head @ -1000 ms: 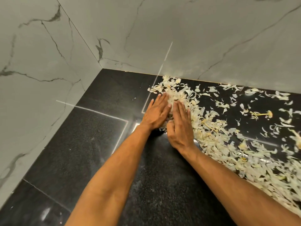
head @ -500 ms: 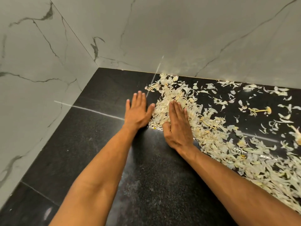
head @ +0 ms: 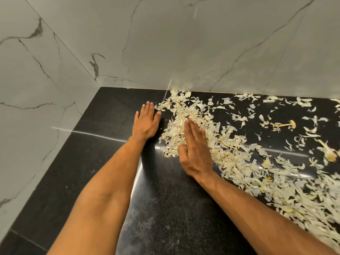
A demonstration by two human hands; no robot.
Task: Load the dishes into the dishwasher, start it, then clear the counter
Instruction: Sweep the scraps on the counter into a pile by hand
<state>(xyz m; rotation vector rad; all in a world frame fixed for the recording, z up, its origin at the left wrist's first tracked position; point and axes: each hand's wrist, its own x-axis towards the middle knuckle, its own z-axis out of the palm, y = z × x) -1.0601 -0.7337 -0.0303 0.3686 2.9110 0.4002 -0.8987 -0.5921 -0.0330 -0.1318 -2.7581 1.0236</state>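
Observation:
Pale garlic peels (head: 185, 115) lie scattered over the black stone counter (head: 165, 208), thickest in a pile near the back wall and in a band running to the right edge. My left hand (head: 146, 121) lies flat on the bare counter just left of the pile, fingers straight and pointing at the wall. My right hand (head: 195, 146) lies flat with straight fingers on the pile's near side, its palm edge against the peels. Neither hand holds anything.
Grey marble walls meet in a corner (head: 97, 83) at the back left. A few garlic stems (head: 283, 124) and a root end (head: 328, 153) lie among thinner peels on the right. The counter to the left and in front of my arms is bare black stone.
My left hand has slid away from my right hand, leftward and toward the wall, off the peels onto bare counter. My right hand stays on the pile.

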